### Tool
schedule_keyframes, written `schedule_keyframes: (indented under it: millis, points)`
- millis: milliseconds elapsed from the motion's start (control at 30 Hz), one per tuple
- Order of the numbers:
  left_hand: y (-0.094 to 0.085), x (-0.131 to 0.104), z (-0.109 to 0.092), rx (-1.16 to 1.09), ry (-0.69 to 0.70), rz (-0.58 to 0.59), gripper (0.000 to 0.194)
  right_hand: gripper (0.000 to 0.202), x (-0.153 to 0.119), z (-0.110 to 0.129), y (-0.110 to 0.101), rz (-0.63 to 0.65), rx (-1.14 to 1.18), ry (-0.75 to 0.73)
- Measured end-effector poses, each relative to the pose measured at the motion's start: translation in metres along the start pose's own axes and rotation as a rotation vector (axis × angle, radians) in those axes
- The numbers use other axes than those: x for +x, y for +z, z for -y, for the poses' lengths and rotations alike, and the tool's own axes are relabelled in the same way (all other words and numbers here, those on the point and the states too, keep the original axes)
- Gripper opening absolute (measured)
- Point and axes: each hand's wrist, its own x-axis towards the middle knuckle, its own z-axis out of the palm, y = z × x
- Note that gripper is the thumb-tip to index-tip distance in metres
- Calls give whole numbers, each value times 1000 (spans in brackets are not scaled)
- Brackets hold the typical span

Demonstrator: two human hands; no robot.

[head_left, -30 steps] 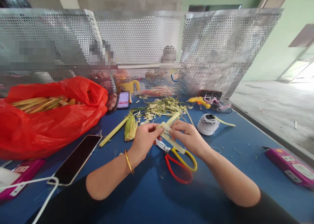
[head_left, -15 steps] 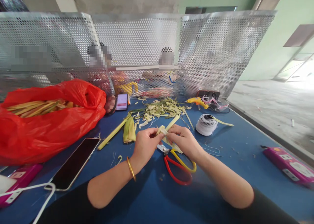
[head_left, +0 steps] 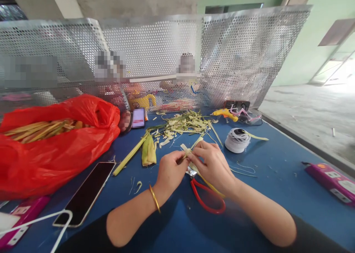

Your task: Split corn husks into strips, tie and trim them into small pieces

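Near centre: scissors, partly hidden. Just beyond, pinched in the fingertips of left hand and right hand: pale leaf strip. Fold apparently begun; ends projecting, not yet secured. Far centre: trimmings, heaped, already detached.

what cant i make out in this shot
All in the head view:
- pale strip: its folds, behind the left hand and right hand
- scissors: blade tips, behind the hands
- red bag: far side, cut off by the left edge
- propped phone: screen contents, pixelated
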Motion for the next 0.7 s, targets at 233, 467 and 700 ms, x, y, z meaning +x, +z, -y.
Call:
schedule_keyframes:
  millis: [233, 467, 700]
  points:
    - [-6, -3, -6, 88, 92, 71, 23, 17, 3, -4, -4, 43, 201, 230]
    - [-14, -7, -24, 297, 153, 211, 20, 21, 6, -8, -5, 99, 540, 321]
    - [-25, -16, -30, 105, 14, 439, 22, 29, 21, 1, -6, 119, 712, 362]
